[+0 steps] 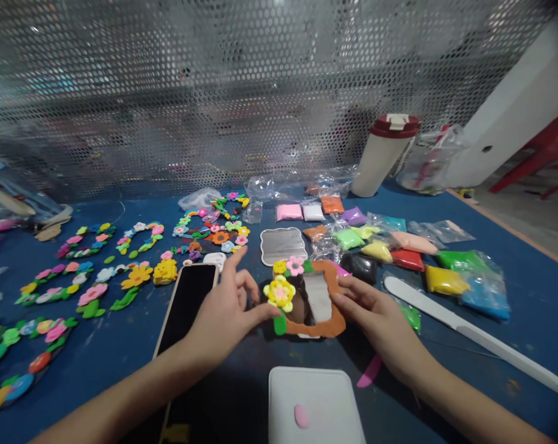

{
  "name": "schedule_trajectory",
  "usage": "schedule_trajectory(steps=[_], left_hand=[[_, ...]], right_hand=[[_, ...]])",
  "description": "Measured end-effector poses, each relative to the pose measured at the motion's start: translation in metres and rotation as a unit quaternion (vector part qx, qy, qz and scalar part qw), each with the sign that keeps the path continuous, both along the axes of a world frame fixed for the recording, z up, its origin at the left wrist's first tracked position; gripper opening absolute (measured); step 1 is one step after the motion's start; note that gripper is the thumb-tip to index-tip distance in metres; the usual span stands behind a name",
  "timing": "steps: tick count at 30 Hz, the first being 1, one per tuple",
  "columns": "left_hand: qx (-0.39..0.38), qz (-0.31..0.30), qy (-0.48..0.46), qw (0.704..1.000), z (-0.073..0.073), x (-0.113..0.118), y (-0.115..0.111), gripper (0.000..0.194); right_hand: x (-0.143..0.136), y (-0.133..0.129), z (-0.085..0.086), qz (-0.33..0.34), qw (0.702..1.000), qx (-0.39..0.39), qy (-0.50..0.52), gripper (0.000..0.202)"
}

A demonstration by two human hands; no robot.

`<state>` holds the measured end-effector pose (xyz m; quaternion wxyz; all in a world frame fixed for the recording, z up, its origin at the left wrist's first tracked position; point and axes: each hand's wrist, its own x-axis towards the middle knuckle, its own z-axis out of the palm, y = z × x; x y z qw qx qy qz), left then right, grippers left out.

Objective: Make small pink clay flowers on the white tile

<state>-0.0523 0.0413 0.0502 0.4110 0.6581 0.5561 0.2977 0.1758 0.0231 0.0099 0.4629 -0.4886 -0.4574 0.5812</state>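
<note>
A small mirror with an orange-brown clay frame (336,317) is tilted up between my hands. Yellow and pink clay flowers and green leaves decorate its left side and upper edge. My right hand (375,314) grips the frame's right edge between thumb and fingers. My left hand (230,308) has its thumb at the green leaf on the lower left, with the index finger raised and the fingers apart. Below the mirror lies a white case (313,394) with a pink clay piece (301,416) on it.
Clay flower frames (42,283) cover the left side. A phone (188,302) lies beside my left hand. Behind are a silver mirror (283,246), bagged clay (406,259) and a tumbler (383,157). A white comb (473,333) lies right.
</note>
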Motion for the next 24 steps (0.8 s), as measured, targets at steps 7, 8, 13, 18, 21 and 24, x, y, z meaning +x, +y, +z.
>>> schedule_trajectory(steps=[7, 8, 13, 18, 21, 24], left_hand=[[0.287, -0.066, 0.26, 0.919, 0.002, -0.012, -0.002, 0.044], [0.326, -0.091, 0.288, 0.896, 0.001, -0.011, -0.003, 0.039], [0.43, -0.193, 0.322, 0.821, -0.004, -0.002, -0.01, 0.034], [0.553, -0.247, 0.312, 0.732, -0.017, 0.003, -0.022, 0.018], [0.586, -0.226, 0.293, 0.721, -0.019, 0.001, -0.025, 0.022], [0.585, -0.187, 0.303, 0.729, -0.007, -0.004, -0.024, 0.02]], right_hand=[[-0.009, 0.0, -0.002, 0.048, 0.998, 0.001, -0.047, 0.042], [-0.009, -0.001, -0.003, 0.052, 0.996, 0.023, -0.073, 0.046], [-0.009, -0.012, -0.001, 0.046, 0.938, 0.171, -0.297, 0.044], [0.003, -0.011, 0.013, -0.098, 0.837, 0.333, -0.423, 0.027], [0.023, -0.001, 0.017, -0.198, 0.787, 0.352, -0.467, 0.026], [0.044, 0.009, 0.015, -0.25, 0.761, 0.349, -0.487, 0.03]])
